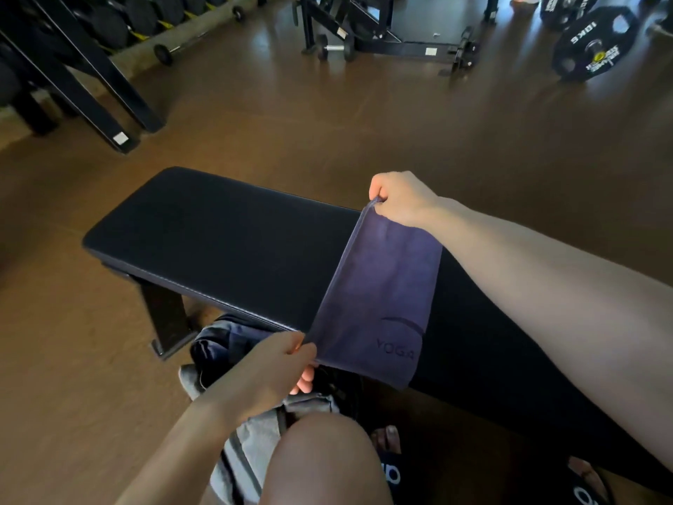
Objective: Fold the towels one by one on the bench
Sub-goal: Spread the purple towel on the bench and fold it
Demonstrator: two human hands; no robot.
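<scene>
A dark purple towel [375, 293] with "YOGA" printed near its lower edge is stretched across the black padded bench [218, 235]. My right hand [398, 198] pinches the towel's far corner above the bench's far side. At the bench's near edge, my left hand [280, 362] pinches the near corner. The towel's left edge is lifted between the two hands while the rest drapes over the bench.
A grey and dark bag [233, 362] sits on the brown floor under the bench's near edge, beside my knee [320, 461]. Black rack legs [109, 103] stand at the far left. A machine frame [393, 41], a dumbbell and weight plates [593, 45] lie beyond.
</scene>
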